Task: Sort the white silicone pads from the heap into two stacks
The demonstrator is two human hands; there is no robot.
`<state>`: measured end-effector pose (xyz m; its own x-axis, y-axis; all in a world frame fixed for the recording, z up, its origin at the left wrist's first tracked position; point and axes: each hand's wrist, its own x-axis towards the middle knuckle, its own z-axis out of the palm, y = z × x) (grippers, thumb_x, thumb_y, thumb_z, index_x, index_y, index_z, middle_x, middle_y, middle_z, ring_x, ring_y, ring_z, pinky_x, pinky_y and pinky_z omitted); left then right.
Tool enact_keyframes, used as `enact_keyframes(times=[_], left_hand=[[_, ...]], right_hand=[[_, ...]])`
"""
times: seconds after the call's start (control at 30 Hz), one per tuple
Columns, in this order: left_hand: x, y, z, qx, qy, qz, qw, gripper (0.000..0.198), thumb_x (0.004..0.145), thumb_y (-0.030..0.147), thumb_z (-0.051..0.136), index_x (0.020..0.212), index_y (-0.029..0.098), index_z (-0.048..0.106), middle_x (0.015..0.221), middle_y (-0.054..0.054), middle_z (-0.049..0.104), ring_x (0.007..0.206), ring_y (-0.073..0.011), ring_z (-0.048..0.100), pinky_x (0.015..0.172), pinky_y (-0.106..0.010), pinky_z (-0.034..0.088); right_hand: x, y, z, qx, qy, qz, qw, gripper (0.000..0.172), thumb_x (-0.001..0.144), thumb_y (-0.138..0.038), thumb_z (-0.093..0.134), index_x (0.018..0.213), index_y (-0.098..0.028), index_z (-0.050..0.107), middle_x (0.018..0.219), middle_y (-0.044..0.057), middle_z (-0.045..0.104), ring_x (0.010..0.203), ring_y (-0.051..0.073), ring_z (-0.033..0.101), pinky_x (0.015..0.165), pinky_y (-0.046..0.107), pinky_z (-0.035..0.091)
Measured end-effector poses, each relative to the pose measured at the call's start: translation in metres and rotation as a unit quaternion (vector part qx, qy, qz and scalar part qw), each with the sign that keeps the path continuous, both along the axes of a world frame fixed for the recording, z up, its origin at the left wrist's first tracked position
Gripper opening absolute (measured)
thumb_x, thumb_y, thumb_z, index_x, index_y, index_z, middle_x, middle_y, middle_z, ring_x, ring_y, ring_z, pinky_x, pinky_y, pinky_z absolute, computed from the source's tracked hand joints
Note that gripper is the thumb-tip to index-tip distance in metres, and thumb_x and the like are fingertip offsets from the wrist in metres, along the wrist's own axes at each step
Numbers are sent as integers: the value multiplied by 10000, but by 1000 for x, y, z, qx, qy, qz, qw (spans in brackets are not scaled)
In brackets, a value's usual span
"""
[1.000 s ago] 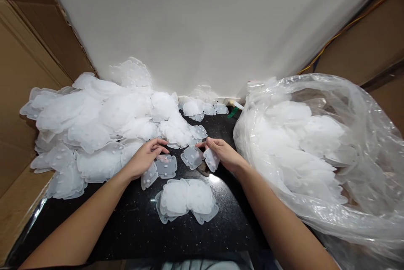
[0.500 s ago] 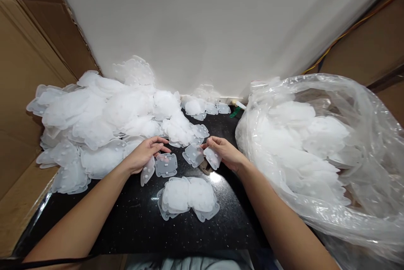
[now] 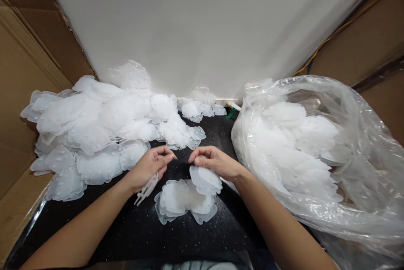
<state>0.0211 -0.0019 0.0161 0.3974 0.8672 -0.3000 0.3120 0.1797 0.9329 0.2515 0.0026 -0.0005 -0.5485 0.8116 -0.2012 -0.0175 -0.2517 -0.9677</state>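
Thin, translucent white plastic plates with small round bumps lie about my hands. My left hand [image 3: 151, 167] is closed on a few plates [image 3: 147, 189], seen nearly edge-on beneath the palm; its thumb and forefinger come close together. Opposite it, my right hand [image 3: 214, 161] is curled over a small bunch of plates [image 3: 205, 180], which hangs below its fingers. Under that bunch, two overlapping stacks of plates [image 3: 173, 198] lie on the black speckled tabletop [image 3: 126, 228], the right stack partly covered by the bunch.
A large heap of the same plates [image 3: 91, 114] covers the left back, against the wall [image 3: 202, 30] and cardboard [image 3: 28, 51]. A small group of plates [image 3: 192, 109] lies at the back. A clear plastic bag [image 3: 356, 105] full of plates stands on the right.
The single plates between my hands have left the tabletop. My right hand now holds a bunch over the front stacks. My left hand has turned, its plates now edge-on.
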Motion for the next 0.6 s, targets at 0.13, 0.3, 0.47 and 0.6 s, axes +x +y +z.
enact_keyframes(times=[0.13,0.3,0.47,0.6], left_hand=[[19,-25,-13,141,115,-22,983,235,906,405,500,869,209,623,592,40,578,541,-140,516,562,-259,396],[23,-28,-28,200,82,0,976,283,959,345,375,981,217,626,893,-36,667,863,-199,621,810,-331,480],[20,-28,-25,206,137,-34,968,224,918,253,414,1019,229,613,902,-28,645,858,-201,609,805,-340,478],[22,-34,-21,244,187,-105,946,238,852,173,464,1027,220,618,974,-49,648,923,-227,591,875,-389,454]], right_hand=[[-12,-18,0,161,-207,44,964,375,764,-547,715,811,-183,638,691,-15,565,638,132,481,596,257,365],[-13,-45,-6,300,-344,-5,890,360,782,-432,750,1012,-198,603,1011,85,600,929,240,554,802,356,455],[-13,-68,-7,259,-388,-44,883,546,599,-330,891,1036,-199,593,1067,107,591,979,290,577,830,380,472],[-14,-77,-8,184,-371,-64,908,615,591,-303,890,1104,-206,564,1035,84,641,934,271,601,772,332,450]])
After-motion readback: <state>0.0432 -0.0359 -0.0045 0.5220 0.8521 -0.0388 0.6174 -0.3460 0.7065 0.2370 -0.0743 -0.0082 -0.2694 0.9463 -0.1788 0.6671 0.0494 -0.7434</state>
